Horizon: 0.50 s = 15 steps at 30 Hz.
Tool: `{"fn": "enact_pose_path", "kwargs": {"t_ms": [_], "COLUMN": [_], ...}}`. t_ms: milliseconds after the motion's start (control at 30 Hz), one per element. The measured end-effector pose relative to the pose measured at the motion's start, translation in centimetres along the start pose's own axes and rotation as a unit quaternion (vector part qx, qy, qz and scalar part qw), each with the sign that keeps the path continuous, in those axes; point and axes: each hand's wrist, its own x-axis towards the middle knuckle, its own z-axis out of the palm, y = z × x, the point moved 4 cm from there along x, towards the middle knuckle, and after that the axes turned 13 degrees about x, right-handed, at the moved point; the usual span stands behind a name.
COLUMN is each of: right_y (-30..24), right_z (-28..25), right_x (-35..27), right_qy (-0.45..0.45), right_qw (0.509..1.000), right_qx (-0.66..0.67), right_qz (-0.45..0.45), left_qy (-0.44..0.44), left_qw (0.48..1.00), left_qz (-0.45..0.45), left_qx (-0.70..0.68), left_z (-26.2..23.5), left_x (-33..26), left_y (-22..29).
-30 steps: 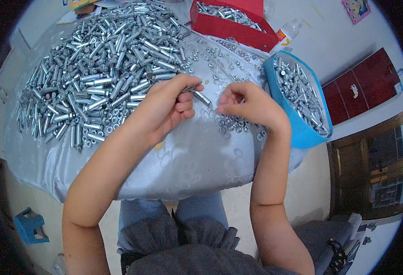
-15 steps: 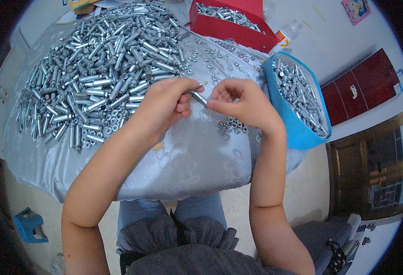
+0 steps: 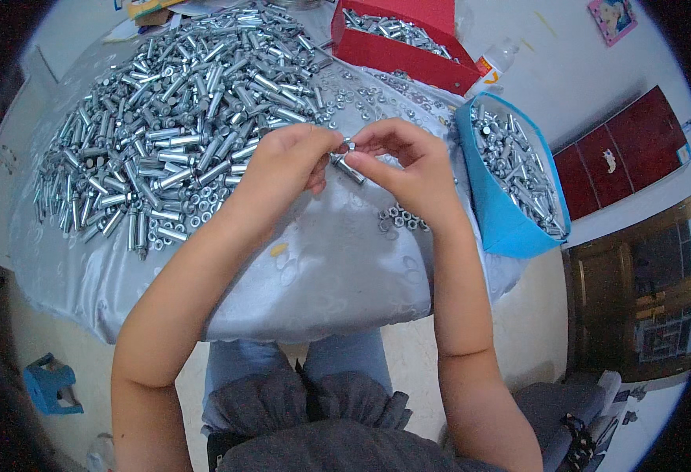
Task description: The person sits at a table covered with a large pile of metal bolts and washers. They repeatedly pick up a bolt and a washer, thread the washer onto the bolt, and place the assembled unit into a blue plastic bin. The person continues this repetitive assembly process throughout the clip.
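Over the middle of the table, my left hand (image 3: 290, 161) is closed round a silver sleeve anchor bolt (image 3: 349, 168), whose smooth barrel points down and to the right from under the fingers. My right hand (image 3: 408, 161) is pinched at the bolt's upper end, thumb and fingers on a small shiny hex nut (image 3: 350, 145). Part of the bolt is hidden by my left fingers. To the left lies a large heap of similar anchor bolts (image 3: 180, 118). A small cluster of nuts (image 3: 400, 218) rests on the cloth below my right hand.
A blue fabric bin (image 3: 510, 224) full of anchor bolts stands at the right edge. Behind are a red box (image 3: 400, 59) with more bolts and a plastic bottle (image 3: 496, 63). Scattered nuts and washers (image 3: 369, 98) lie on the grey tablecloth (image 3: 322, 275). A blue stool (image 3: 50, 385) is at lower left.
My right hand has moved from the barrel's lower end up to the bolt's other end, where it now pinches the nut. My left hand keeps its hold on the bolt.
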Motion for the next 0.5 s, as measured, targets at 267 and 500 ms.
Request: {"fn": "enact_pose_path", "kwargs": {"t_ms": [267, 500], "right_y": [-0.09, -0.04], "right_z": [-0.36, -0.47], "right_x": [0.05, -0.02], "right_qy": [0.017, -0.005], "right_qw": [1.000, 0.999], "right_qx": [0.015, -0.028], "right_qz": [-0.018, -0.037], "left_qy": [0.007, -0.021], "left_qw": [0.999, 1.000], "left_qz": [-0.010, -0.006], "left_qx": [0.031, -0.008], "left_z": [0.34, 0.44], "left_x": [-0.23, -0.14], "left_y": [-0.05, -0.32]}}
